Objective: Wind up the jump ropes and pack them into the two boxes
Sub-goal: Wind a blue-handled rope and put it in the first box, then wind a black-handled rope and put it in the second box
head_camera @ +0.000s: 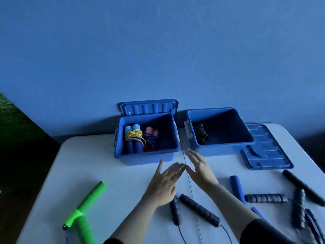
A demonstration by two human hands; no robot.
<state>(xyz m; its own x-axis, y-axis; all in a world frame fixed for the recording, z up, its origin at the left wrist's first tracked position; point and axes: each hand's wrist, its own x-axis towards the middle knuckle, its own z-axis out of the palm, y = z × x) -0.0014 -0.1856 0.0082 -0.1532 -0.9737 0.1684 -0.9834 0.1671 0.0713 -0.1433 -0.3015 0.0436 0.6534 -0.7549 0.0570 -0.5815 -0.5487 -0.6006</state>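
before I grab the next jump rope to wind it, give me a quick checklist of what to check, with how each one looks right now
1. Both hands free: ok. The left hand and right hand are open above the table, holding nothing.
2. Left box open, with room: ok. Two wound ropes fill its left half.
3. Right box open, with room: ok. One black rope lies inside; its lid lies flat beside it.
4. Next rope within reach: ok. The ribbed handles lie just below the hands.
5. That rope's cord free of tangles: cannot tell, it runs out of view.
6. Handles at right separated: not ok, they overlap.
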